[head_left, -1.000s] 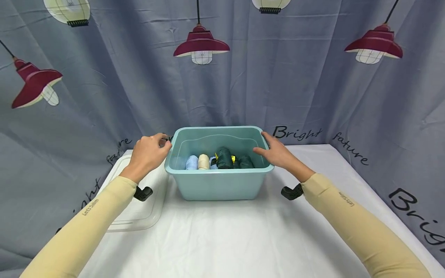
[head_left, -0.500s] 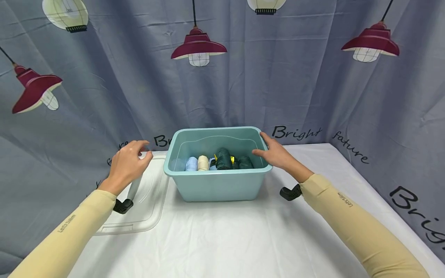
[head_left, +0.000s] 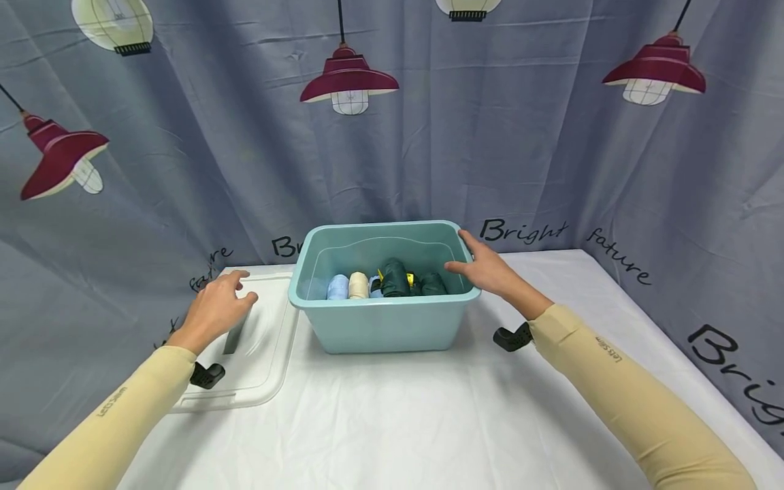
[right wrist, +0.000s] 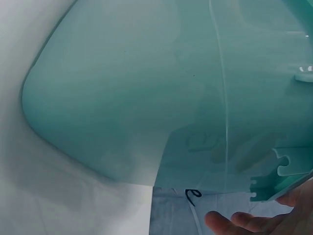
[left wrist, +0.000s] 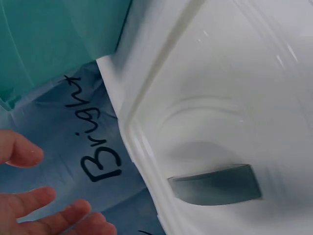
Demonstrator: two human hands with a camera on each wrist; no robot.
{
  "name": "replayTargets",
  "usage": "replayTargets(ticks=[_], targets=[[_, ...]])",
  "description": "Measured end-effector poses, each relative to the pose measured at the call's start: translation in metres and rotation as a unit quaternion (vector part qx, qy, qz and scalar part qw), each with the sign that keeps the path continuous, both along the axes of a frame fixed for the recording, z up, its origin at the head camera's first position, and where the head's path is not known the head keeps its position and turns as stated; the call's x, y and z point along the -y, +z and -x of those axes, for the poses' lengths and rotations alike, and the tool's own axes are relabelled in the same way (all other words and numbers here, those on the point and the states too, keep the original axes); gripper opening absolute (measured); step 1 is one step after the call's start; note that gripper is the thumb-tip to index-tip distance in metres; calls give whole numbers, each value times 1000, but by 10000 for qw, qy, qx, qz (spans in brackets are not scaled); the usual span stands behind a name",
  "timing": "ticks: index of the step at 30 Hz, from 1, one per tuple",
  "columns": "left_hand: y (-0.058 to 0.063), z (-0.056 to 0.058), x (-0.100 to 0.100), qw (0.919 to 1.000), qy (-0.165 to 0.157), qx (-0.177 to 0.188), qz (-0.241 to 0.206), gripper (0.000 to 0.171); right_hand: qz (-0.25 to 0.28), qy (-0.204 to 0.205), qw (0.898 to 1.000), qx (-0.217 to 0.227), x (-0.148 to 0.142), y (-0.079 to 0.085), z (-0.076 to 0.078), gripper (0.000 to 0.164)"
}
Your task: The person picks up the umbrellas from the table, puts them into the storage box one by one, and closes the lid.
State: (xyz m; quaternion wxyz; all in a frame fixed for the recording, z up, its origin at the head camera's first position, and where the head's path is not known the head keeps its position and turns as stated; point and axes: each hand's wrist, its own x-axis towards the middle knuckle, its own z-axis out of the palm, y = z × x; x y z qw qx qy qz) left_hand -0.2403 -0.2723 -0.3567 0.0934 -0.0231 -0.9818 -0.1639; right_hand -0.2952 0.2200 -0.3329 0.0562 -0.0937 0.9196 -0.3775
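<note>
A teal plastic storage bin (head_left: 386, 327) stands at the middle of the table, holding a cream roll (head_left: 358, 286), a light blue roll (head_left: 337, 287) and dark green rolls (head_left: 395, 279); their kind is unclear. My right hand (head_left: 486, 272) holds the bin's right rim, thumb over the inside and fingers outside. The right wrist view shows those fingers (right wrist: 259, 223) just below the rim. To the left, my left hand (head_left: 214, 306) hovers with spread fingers over a white lid (head_left: 263, 367). On that lid lies a dark grey curved strip (left wrist: 217, 186), partly hidden by the hand in the head view.
White cloth covers the table (head_left: 392, 422). A grey-blue curtain (head_left: 508, 136) with printed lamps and lettering surrounds its back and sides. The lid lies left of the bin, close to it.
My left hand has moved from the bin's left rim leftward and down over the lid, its fingers opening. The dark strip has come into view beneath it. My right hand stays on the rim.
</note>
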Motion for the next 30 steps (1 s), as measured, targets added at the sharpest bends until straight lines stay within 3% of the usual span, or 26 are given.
replayTargets(ticks=[7, 14, 20, 30], targets=[[-15, 9, 6, 9952, -11, 973, -95, 66, 137, -8, 9999, 51, -3, 0, -2, 92], [-33, 13, 18, 9836, 278, 1777, -143, 76, 125, -26, 9999, -36, -2, -1, -2, 93], [-44, 11, 30, 9794, 423, 1963, -213, 78, 94, -56, 9999, 34, 1, -4, -4, 94], [-48, 16, 32, 9768, 506, 1999, -569, 80, 177, -34, 9998, 34, -2, -3, -2, 94]])
